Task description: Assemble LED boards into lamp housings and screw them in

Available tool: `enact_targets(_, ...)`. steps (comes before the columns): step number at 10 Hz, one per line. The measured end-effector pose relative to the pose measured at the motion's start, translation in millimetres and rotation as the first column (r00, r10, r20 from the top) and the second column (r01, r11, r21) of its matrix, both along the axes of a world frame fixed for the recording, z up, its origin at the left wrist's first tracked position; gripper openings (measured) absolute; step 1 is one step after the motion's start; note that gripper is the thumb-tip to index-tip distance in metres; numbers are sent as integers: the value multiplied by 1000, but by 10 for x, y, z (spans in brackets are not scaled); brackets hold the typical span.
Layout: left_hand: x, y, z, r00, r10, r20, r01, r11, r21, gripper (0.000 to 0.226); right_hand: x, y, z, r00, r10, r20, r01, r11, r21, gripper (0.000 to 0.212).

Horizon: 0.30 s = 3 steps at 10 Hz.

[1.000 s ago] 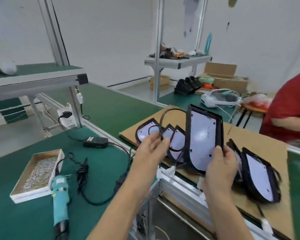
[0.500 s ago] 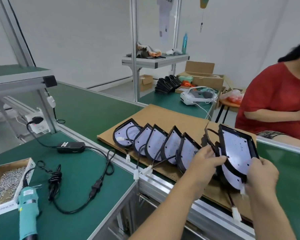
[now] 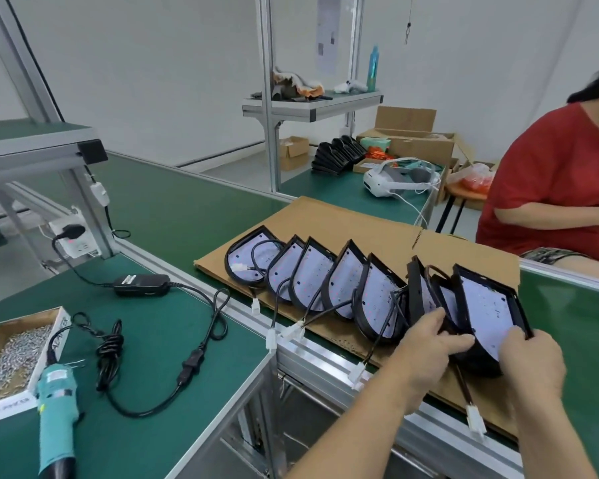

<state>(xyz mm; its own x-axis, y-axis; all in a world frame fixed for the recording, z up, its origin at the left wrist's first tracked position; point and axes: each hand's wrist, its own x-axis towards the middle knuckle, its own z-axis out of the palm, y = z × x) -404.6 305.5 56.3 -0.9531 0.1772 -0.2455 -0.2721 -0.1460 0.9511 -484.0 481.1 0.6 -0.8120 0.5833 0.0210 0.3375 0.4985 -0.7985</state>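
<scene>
Small assembly workshop with a production line. Green-matted surface (image 3: 159, 340) on aluminium-profile framing, a box of screws (image 3: 13, 350), an electric screwdriver (image 3: 54, 409) and its power adapter (image 3: 142, 283). A row of lamp housings (image 3: 325, 288) fitted with LED boards leans on cardboard (image 3: 325, 219); cartons (image 3: 408, 140) stand beyond.

lamp housing (image 3: 481, 316) | black, white LED board inside | tilted, row's right end

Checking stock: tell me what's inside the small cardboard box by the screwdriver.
The cardboard box holds a heap of small silver screws. The teal screwdriver covers its near right corner, and the box floor is hidden.
</scene>
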Motion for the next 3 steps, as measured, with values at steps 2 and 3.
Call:
enact_targets(2,130,-195,-146,998,54,-35,-55,998,-31,72,-102,137,-208,997,65,53,-67,997,32,69)
enact_targets(3,252,-269,-140,999,36,-25,-34,997,65,72,-242,394,-504,990,136,19,-134,987,-83,80)
